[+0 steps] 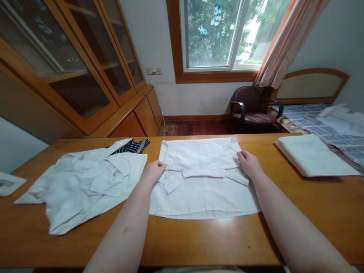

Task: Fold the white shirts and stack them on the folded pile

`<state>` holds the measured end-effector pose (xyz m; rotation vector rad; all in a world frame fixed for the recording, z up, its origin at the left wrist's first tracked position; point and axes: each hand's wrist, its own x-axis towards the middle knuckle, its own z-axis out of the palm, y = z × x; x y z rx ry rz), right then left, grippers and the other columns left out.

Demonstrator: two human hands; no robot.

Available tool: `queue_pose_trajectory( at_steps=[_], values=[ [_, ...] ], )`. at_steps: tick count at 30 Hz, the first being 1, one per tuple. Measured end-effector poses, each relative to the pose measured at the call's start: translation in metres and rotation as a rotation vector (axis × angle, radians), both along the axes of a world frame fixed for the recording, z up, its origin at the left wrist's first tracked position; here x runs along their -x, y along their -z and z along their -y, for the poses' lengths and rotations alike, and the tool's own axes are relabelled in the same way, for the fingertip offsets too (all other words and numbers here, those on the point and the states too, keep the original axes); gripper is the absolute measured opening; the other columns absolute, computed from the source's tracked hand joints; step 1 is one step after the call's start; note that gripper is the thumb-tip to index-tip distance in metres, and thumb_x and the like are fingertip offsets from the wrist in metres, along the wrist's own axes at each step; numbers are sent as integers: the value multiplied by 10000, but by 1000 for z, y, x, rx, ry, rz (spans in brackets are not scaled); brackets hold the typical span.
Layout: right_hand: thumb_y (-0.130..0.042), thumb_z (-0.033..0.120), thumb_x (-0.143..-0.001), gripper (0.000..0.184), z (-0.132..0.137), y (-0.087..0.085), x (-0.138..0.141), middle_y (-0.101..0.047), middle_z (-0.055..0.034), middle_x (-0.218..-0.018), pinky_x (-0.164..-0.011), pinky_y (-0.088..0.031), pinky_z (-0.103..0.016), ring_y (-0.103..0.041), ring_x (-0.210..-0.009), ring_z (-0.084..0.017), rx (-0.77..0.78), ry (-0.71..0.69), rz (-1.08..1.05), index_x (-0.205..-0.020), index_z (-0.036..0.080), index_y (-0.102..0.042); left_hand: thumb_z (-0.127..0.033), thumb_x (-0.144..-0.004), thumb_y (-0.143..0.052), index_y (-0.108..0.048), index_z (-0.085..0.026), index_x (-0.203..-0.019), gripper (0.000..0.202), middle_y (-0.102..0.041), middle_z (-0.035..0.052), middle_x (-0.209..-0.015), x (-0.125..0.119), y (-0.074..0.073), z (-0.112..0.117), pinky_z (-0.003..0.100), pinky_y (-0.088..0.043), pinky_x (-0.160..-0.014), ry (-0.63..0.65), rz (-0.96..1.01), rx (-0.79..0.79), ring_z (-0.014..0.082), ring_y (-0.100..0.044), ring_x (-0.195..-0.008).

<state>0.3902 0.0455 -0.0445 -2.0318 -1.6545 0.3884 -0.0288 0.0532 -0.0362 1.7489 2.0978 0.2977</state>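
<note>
A white coat (196, 195) lies partly folded on the wooden table in front of me, its upper part turned down over the lower. A cuff with a button and a belt-like strip show across its middle. My left hand (155, 171) pinches the left edge of the folded part. At the opposite edge, my right hand (248, 162) is closed on the cloth between thumb and fingers. To the left of my left hand lies a crumpled white garment (85, 185), with black striped cloth (133, 147) at its far end.
A folded white cloth bundle (313, 155) sits on the right of the table (199, 242). A white object (11, 184) is at the left edge. Beyond stand a glass-door cabinet (91, 76), an office chair (253, 108) and a bed (327, 117).
</note>
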Motion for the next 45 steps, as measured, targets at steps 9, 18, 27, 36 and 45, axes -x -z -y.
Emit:
queue_pose_trajectory(
  at_steps=[9, 18, 27, 36, 45],
  values=[
    [-445, 560, -814, 437, -6, -6, 2, -678, -88, -840, -582, -370, -274, -601, -719, -205, 211, 36, 124, -927, 181, -631, -342, -812, -495, -534, -193, -1099, 327, -688, 25, -841, 1, -2, -3, 260, -424, -702, 0, 174, -46, 191, -630, -831],
    [-426, 484, -832, 327, -6, 2, -2, -662, -77, -825, -608, -367, -280, -583, -756, -220, 154, 54, 141, -866, 210, -601, -353, -810, -493, -484, -250, -1241, 443, -647, -10, -776, 3, -5, -1, 254, -410, -667, 95, 139, -22, 176, -614, -751],
    [-437, 454, -841, 288, -7, 2, -1, -664, -73, -851, -588, -348, -275, -584, -755, -217, 196, 3, 189, -902, 209, -576, -361, -828, -462, -558, -305, -1194, 382, -632, -7, -779, 3, -8, 0, 250, -392, -639, 142, 60, -29, 166, -585, -717],
    [-463, 342, -838, 218, -5, 0, 1, -659, -28, -819, -536, -303, -249, -562, -671, -166, 133, 12, 152, -1004, 222, -538, -369, -855, -444, -601, -355, -1183, 363, -684, 4, -985, 2, -6, 0, 258, -421, -723, 178, -2, -42, 183, -610, -860],
    [-477, 317, -810, 133, -4, -1, 1, -638, -19, -750, -518, -282, -247, -532, -633, -151, 113, -9, 161, -829, 216, -560, -393, -851, -441, -599, -364, -1185, 371, -687, -3, -960, 4, -5, -1, 256, -418, -691, 174, -21, -36, 179, -609, -829]
  ],
)
